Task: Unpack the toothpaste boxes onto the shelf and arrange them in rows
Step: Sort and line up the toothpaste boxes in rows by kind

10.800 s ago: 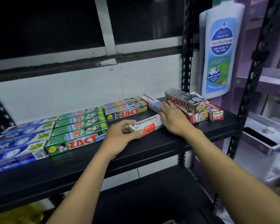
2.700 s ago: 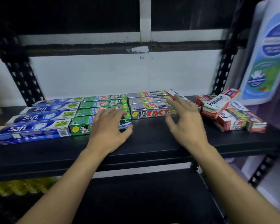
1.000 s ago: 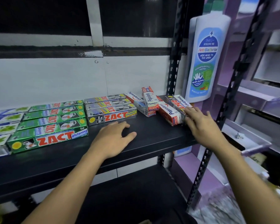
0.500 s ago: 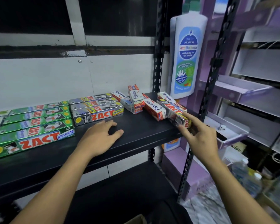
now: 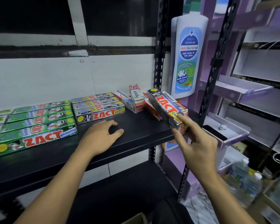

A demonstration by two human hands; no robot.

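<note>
My right hand (image 5: 196, 143) grips the near end of a silver Zact Smokers box (image 5: 164, 107), tilted up off the pile at the shelf's right end. Under and beside it lie loose red-and-white Pepsodent boxes (image 5: 137, 98), one of them standing on end. My left hand (image 5: 100, 136) rests flat on the black shelf (image 5: 136, 128), fingers apart, holding nothing. Just behind it is a neat row of silver Zact Smokers boxes (image 5: 100, 110). Left of those sits a row of green Zact Whitening boxes (image 5: 37, 125).
A black slotted upright (image 5: 213, 67) stands at the shelf's right front corner. Behind the pile is a large bottle-shaped Anti-Bacterial display (image 5: 187, 57). Purple and white racks (image 5: 249, 88) fill the right side; water bottles (image 5: 242, 178) stand low right. A lower black shelf (image 5: 120, 191) lies below.
My right hand has closed on the silver Zact Smokers box and lifted its near end off the pile. My left hand has stayed flat on the shelf.
</note>
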